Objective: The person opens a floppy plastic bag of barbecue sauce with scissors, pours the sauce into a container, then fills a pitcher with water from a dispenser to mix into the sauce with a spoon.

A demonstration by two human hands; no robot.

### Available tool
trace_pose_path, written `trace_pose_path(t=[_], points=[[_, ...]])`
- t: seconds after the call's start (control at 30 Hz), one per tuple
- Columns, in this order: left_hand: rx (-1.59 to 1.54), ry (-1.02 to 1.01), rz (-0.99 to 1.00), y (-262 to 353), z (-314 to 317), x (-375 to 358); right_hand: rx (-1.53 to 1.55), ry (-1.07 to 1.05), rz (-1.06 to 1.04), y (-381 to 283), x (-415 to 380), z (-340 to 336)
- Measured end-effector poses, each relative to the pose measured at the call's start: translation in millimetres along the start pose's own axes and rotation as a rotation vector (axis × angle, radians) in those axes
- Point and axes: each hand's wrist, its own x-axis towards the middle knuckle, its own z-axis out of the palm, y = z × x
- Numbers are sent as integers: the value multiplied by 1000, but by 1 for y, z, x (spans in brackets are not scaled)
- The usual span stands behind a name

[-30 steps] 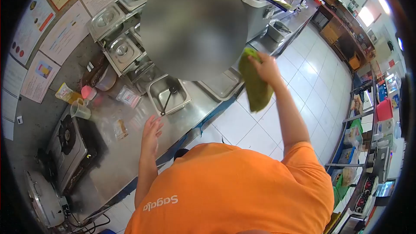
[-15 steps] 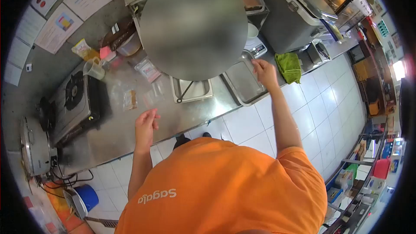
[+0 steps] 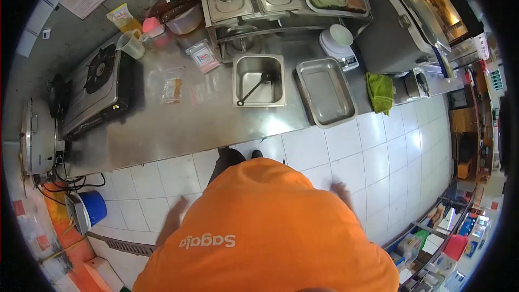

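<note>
Your right hand (image 3: 341, 189) hangs blurred and empty at your side, and your left hand (image 3: 174, 216) too; how far either is open can't be told. Up and ahead of your right hand, the green cloth (image 3: 380, 92) drapes over the counter (image 3: 178, 130) edge, long axis running away from you. You've let go of it and stepped back.

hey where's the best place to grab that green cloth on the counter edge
Probably the part of the green cloth lying flat on the steel counter, pinched from above. Its lower end droops over the front edge, so lifting from the top gathers it without dragging. Both hands hang low, away from it.
</note>
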Motion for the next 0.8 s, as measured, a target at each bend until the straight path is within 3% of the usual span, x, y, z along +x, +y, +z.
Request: trace_pose_path(t=[0.07, 0.23, 0.67, 0.73, 0.77, 0.8], points=[[-9, 2, 11, -34, -21, 15, -74, 35, 60, 15, -28, -32], [-95, 13, 19, -84, -2, 35, -283, 128, 228, 40, -66, -68], [-418, 129, 69, -172, 94, 66, -870, 288, 734, 119, -29, -91], [-498, 151, -15, -171, 75, 57, -960, 325, 805, 134, -26, -91], [-568, 168, -101, -113, 97, 47, -1004, 345, 839, 145, -22, -92], [-573, 172, -102, -74, 115, 30, -879, 391, 747, 132, 23, -29]])
